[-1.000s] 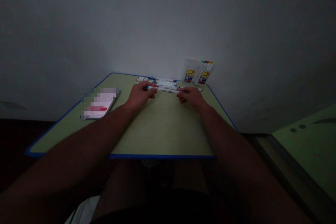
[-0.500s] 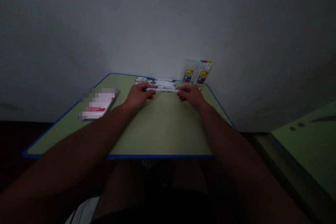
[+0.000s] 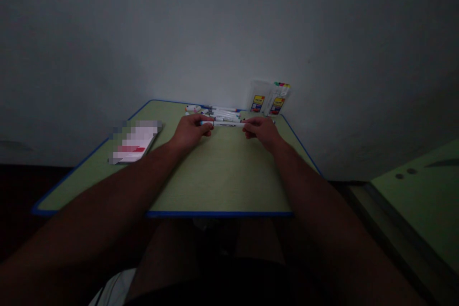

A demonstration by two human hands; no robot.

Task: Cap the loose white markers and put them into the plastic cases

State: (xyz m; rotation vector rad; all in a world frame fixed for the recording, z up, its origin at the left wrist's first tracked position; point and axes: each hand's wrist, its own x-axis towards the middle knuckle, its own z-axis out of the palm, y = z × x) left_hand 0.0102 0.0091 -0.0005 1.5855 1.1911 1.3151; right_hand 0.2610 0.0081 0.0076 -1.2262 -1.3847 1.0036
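Observation:
A white marker pen [image 3: 226,124] with a blue cap at its left end is held level between both my hands, above the far part of the green desk [image 3: 215,177]. My left hand [image 3: 189,130] pinches the blue-capped end with closed fingers. My right hand [image 3: 261,130] pinches the other end, fingers closed as well. Just behind the held pen, several more white markers [image 3: 222,113] lie in a loose heap near the wall.
Two clear marker packs [image 3: 269,98] with yellow labels lean against the wall at the desk's far right corner. A white and red booklet [image 3: 134,142] lies near the left edge. Another green surface [image 3: 423,201] stands to the right, across a gap.
Both hands and the pen have stayed nearly in place; the view shifted slightly. The grip on the two ends looks the same.

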